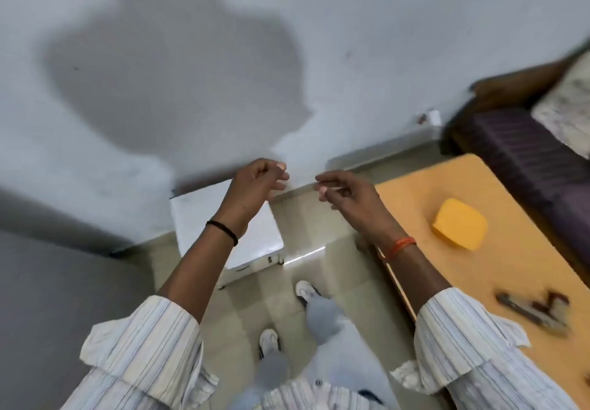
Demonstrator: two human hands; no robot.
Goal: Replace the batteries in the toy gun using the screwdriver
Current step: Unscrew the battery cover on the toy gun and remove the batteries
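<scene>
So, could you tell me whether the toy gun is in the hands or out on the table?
Out. The toy gun lies on the table; both hands are raised and hold nothing.

Striped white sleeves [143,342], black wristband [222,231], orange wristband [400,246], white shoes [269,341].

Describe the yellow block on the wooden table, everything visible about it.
The yellow block is a squarish, thick slab with rounded corners, an even orange-yellow all over, matte and possibly spongy, though blur hides its texture. It lies flat on the light wooden table, toward the table's far end, with its top face and near side showing. Nothing touches it but the table. The right hand hangs in the air to its left, well clear of it.
</scene>
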